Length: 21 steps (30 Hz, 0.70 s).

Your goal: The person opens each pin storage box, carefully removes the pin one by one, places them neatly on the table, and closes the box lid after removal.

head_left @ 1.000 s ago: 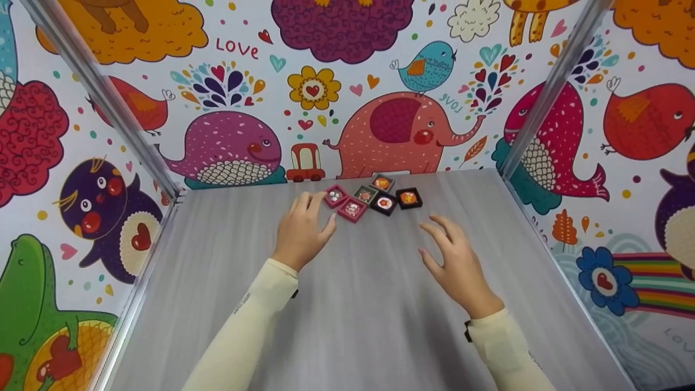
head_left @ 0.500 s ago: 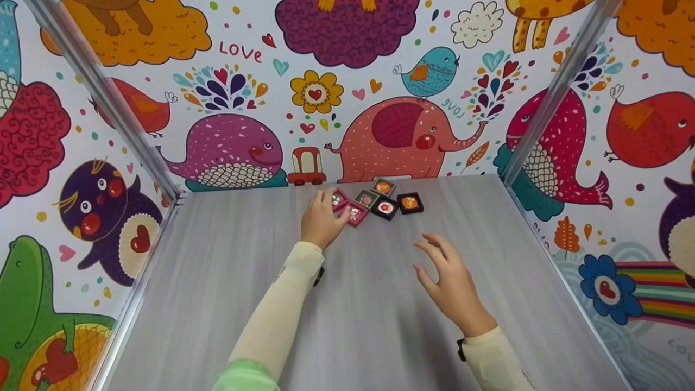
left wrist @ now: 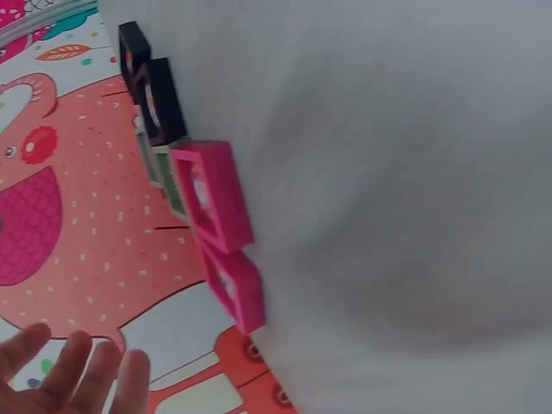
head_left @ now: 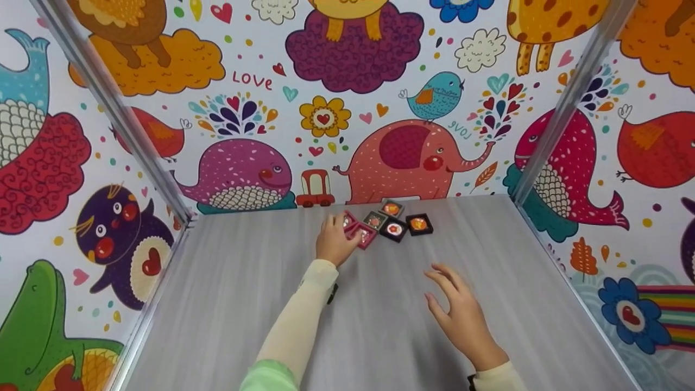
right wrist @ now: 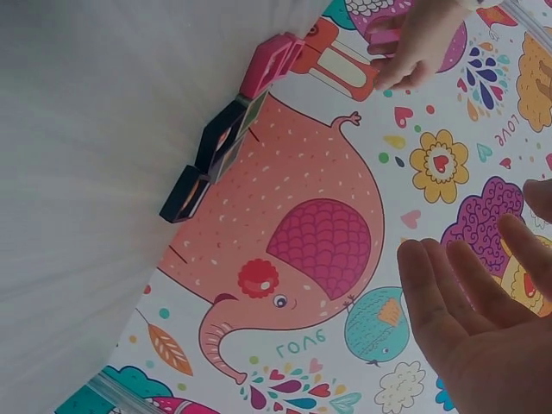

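Observation:
Small square frames with round pictures inside sit grouped on the grey table. In the head view my left hand point(head_left: 332, 243) is at the group's left end, thumb overlapping the front pink frame point(head_left: 365, 237), fingers beside the other pink frame point(head_left: 347, 220). The left wrist view shows its fingers point(left wrist: 78, 371) loosely extended, apart from both pink frames point(left wrist: 216, 194). Right of these lie a green frame point(head_left: 374, 220), a grey frame point(head_left: 391, 208), a black frame point(head_left: 393, 229) and another black frame point(head_left: 419, 224). My right hand point(head_left: 459, 315) hovers nearer me, fingers spread, holding nothing.
The grey table point(head_left: 244, 304) is walled by printed panels with cartoon animals. Behind the frames rises the back panel point(head_left: 320, 65). Metal rails point(head_left: 146, 320) edge the table at left and right.
My left hand has moved right and over the pink frames, its thumb now at the front one. The right hand keeps nearly the same pose. The head view has tilted up slightly.

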Each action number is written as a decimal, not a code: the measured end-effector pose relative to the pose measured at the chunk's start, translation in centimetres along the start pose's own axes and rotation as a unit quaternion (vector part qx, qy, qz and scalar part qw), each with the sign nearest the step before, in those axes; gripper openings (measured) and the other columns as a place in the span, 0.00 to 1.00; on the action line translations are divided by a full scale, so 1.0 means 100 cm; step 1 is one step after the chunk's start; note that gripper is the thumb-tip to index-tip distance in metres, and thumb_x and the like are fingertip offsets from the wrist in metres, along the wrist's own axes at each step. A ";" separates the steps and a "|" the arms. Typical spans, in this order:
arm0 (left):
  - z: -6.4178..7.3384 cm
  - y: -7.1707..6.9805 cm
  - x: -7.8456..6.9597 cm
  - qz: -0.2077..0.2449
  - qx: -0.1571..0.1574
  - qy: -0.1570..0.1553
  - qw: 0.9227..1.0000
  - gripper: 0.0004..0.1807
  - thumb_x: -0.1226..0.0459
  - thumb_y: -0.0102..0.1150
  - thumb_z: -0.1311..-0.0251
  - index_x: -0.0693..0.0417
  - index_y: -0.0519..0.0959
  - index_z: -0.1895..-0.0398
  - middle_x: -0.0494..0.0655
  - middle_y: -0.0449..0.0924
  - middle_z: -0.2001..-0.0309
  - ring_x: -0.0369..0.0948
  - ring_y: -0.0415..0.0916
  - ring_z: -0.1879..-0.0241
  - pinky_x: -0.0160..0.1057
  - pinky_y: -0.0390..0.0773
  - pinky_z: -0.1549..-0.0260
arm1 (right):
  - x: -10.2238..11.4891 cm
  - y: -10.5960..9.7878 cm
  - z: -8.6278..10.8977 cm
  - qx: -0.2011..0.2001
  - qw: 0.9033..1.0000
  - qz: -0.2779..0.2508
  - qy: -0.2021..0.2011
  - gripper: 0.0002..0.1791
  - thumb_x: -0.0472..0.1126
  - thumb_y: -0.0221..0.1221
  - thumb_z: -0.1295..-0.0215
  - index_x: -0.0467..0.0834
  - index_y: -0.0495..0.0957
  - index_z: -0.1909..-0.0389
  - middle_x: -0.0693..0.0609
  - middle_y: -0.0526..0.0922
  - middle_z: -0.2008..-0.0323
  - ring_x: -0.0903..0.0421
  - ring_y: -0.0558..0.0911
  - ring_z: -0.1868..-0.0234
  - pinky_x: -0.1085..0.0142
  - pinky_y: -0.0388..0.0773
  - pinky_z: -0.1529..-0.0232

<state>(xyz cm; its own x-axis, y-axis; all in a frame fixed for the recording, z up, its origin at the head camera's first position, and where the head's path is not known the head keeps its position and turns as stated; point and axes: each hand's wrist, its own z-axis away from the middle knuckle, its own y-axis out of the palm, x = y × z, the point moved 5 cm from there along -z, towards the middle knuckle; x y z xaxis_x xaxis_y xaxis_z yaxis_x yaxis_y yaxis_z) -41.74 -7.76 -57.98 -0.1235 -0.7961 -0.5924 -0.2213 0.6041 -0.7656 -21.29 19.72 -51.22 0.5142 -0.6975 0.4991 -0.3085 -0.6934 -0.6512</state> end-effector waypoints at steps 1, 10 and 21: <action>0.001 0.005 0.002 0.002 0.003 -0.009 1.000 0.41 0.44 0.73 0.33 0.56 0.73 0.24 0.55 0.74 0.41 0.49 0.75 0.43 0.53 0.82 0.41 | -0.001 0.000 0.000 0.002 1.000 -0.002 0.002 0.30 0.27 0.76 0.38 0.44 0.83 0.35 0.45 0.77 0.30 0.43 0.79 0.32 0.45 0.84 0.44; 0.002 0.043 0.012 0.015 0.037 -0.063 0.997 0.49 0.45 0.77 0.36 0.56 0.67 0.19 0.62 0.71 0.31 0.57 0.72 0.33 0.62 0.75 0.33 | -0.006 0.010 -0.003 0.007 1.000 -0.021 0.001 0.29 0.27 0.74 0.36 0.45 0.82 0.34 0.43 0.77 0.31 0.47 0.80 0.35 0.53 0.87 0.48; -0.004 0.066 0.008 -0.010 0.081 -0.060 0.995 0.51 0.45 0.76 0.35 0.57 0.63 0.17 0.65 0.68 0.26 0.61 0.71 0.31 0.64 0.71 0.31 | -0.016 0.009 -0.001 0.006 1.000 -0.018 0.021 0.30 0.26 0.74 0.35 0.46 0.82 0.34 0.47 0.76 0.30 0.50 0.81 0.36 0.54 0.87 0.50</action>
<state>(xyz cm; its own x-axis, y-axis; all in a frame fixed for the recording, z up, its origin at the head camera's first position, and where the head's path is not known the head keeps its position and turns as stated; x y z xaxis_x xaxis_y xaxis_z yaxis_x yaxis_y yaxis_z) -43.69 -4.41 -63.39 -0.0012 -0.8042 -0.5944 -0.0621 0.5933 -0.8026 -22.43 20.15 -52.55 0.4911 -0.6791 0.5456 -0.2798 -0.7161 -0.6394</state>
